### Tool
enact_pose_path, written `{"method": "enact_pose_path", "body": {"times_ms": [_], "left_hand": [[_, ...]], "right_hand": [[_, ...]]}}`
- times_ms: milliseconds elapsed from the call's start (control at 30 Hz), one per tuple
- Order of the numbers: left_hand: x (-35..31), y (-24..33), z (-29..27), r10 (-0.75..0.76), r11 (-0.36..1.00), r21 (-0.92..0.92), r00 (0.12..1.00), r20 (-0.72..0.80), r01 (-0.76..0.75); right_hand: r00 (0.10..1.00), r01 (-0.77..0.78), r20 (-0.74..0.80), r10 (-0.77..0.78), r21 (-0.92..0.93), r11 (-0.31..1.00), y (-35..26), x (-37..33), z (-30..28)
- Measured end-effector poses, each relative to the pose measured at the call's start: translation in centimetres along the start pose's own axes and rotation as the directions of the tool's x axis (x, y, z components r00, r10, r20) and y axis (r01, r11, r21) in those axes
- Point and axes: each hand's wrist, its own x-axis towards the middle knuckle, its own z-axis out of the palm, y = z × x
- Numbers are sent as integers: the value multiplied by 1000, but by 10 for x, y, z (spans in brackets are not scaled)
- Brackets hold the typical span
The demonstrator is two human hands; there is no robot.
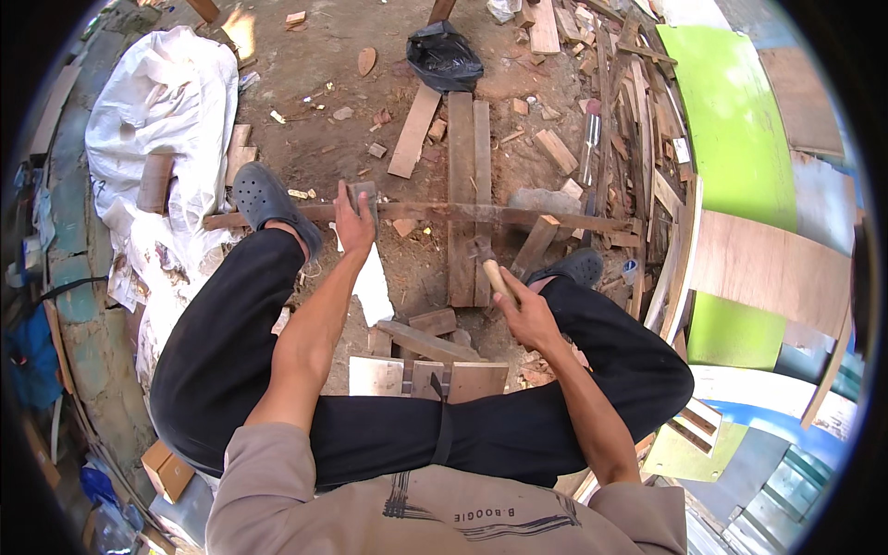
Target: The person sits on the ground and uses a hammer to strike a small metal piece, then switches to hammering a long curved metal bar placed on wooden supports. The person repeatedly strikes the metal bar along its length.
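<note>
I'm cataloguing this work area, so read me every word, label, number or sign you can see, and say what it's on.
Shirt: one short line of dark lettering among dark stripes; legible, but I won't repeat printed words.
White sheet: small dark mark near its left edge, too small to read.
White scrap on the right-hand wood pile: any print is too small to read.
Hammer in the right hand: no text visible.

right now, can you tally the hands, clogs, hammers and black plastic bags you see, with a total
Hands: 2 (left hand, right hand)
Clogs: 2 (left clog, right clog)
Hammer: 1
Black plastic bag: 1
Total: 6
</note>
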Motion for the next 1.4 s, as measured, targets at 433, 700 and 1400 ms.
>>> {"method": "enact_pose_path", "body": {"times_ms": [433,700,1400], "left_hand": [[-6,30,66,8,976,213,989,145,-39],[-42,21,21,-7,990,131,929,369,-45],[-68,21,29,-36,916,-356,923,384,184]], "right_hand": [[974,-217,134,182,337,916,-24,9,-13],[956,191,229,-184,-11,981,-42,67,-29],[873,-255,470,134,206,945,2,43,-25]]}}
